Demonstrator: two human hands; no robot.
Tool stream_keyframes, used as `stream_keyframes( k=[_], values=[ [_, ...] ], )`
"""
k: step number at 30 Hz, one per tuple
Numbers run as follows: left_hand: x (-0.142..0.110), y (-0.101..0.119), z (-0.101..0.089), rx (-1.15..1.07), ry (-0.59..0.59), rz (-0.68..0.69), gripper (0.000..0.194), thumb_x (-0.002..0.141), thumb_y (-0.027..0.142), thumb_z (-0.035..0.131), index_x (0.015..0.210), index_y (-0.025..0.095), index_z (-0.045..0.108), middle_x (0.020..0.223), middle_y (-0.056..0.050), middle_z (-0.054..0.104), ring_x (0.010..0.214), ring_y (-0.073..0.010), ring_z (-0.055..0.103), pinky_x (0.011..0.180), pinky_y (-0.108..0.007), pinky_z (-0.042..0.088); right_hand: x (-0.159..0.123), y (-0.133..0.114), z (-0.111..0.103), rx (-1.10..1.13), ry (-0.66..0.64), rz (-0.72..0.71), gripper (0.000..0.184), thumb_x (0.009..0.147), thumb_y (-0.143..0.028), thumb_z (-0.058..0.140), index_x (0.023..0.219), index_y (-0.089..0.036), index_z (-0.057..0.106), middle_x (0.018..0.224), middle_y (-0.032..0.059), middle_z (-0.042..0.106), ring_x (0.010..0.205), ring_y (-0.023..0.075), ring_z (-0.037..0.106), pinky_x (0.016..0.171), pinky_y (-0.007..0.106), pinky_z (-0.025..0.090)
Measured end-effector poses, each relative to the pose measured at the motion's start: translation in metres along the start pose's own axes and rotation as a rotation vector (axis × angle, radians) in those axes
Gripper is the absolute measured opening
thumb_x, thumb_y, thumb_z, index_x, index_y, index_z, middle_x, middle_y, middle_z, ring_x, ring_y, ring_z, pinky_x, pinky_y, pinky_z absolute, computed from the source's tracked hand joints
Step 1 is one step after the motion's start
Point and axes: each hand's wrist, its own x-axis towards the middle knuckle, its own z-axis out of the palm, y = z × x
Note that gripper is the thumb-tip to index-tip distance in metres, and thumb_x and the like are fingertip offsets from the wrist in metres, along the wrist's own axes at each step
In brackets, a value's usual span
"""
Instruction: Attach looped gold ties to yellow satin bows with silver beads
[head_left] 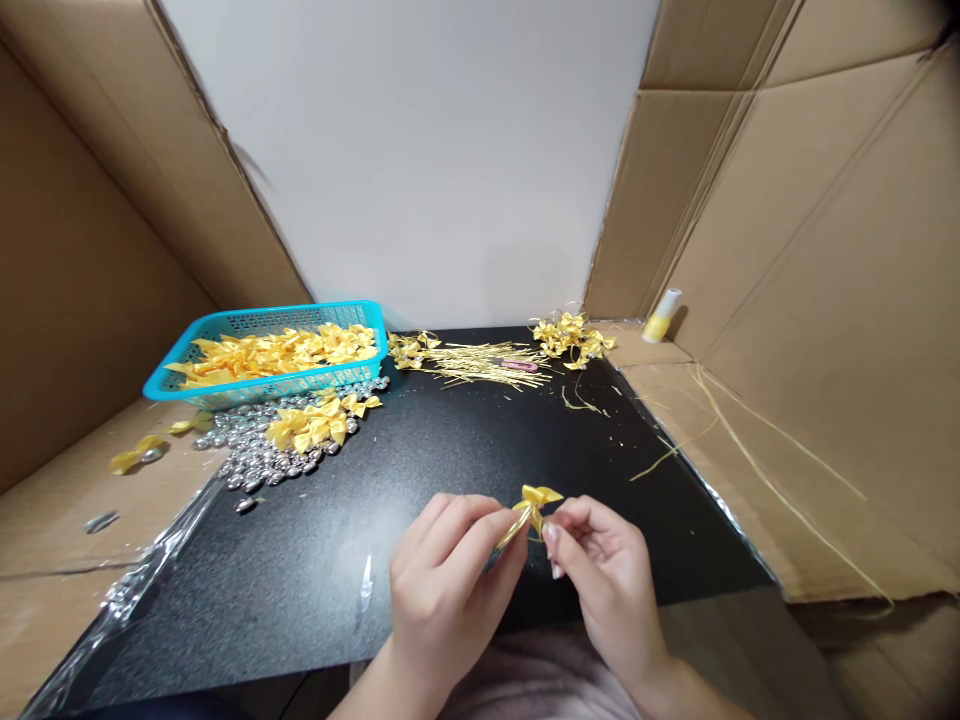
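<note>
Yellow bow [537,497] apparently juts from the left grip [459,565].

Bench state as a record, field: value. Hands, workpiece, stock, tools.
left hand: pinches gold strands at a yellow bow
right hand: fingertips beside the bow; grip unclear
basket: turquoise, far left, holds yellow bows
beads: silver pile in front of the basket, loose bows on top
strips: gold bundle, back centre, pink-handled tool on it
clusters: yellow bows either side of the strips, left and right
spool: yellow and white, upright, back right
surface: black tabletop
</note>
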Motion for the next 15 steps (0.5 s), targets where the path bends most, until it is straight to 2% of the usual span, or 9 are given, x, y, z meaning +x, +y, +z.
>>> stream_keyframes(
  k=[10, 15],
  values=[
    [0.0012, -0.0005, 0.0001, -0.036, -0.030, -0.019, 0.017, 0.075, 0.005, 0.068, 0.085, 0.019, 0.063, 0.076, -0.002, 0.071, 0.065, -0.0139, 0.062, 0.062, -0.025, 0.050, 0.0004, -0.0008, 0.0002, 0.003, 0.003, 0.001, 0.022, 0.078, -0.032, 0.069, 0.067, -0.016, 0.060, 0.055, -0.0015, 0.055, 0.049, 0.0088, 0.048, 0.046, 0.019, 0.042],
    [0.0032, -0.0009, -0.0007, -0.141, -0.081, -0.122, 0.010, 0.079, 0.010, 0.065, 0.084, 0.019, 0.065, 0.076, -0.003, 0.072, 0.065, -0.0140, 0.064, 0.061, -0.024, 0.051, 0.0011, -0.0018, 0.0002, -0.004, 0.011, -0.014, 0.023, 0.078, -0.033, 0.070, 0.065, -0.016, 0.059, 0.055, -0.0015, 0.055, 0.048, 0.0089, 0.049, 0.045, 0.019, 0.042]
  ],
)
